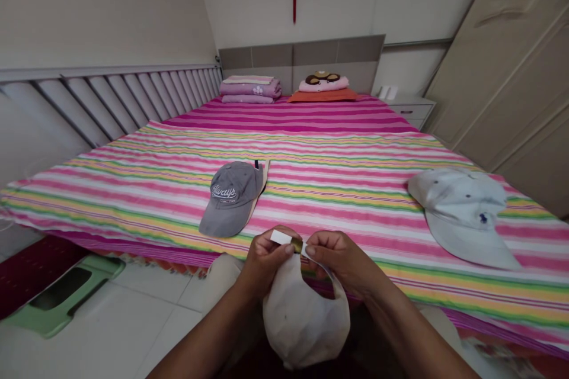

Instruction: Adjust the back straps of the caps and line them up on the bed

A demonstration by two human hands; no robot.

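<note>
My left hand (267, 262) and my right hand (342, 260) both pinch the white back strap with its small metal buckle (287, 239), which belongs to the off-white cap (304, 314) hanging below them over my lap. The strap's end sticks out to the left of my fingers. On the striped bedsheet (338, 201) in front of me lies a grey baseball cap (231, 198) with white "Always" stitching, just beyond my left hand. A pale white cap (462, 213) rests further right, out of reach of either hand's fingers.
Folded pink bedding (251, 90) and a pillow (322, 83) sit at the bed's far end beneath a grey headboard (302, 59). A slatted rail (111, 100) runs along the left side. A green stool (62, 296) stands on the tiled floor, and wardrobe doors (502, 65) rise at right.
</note>
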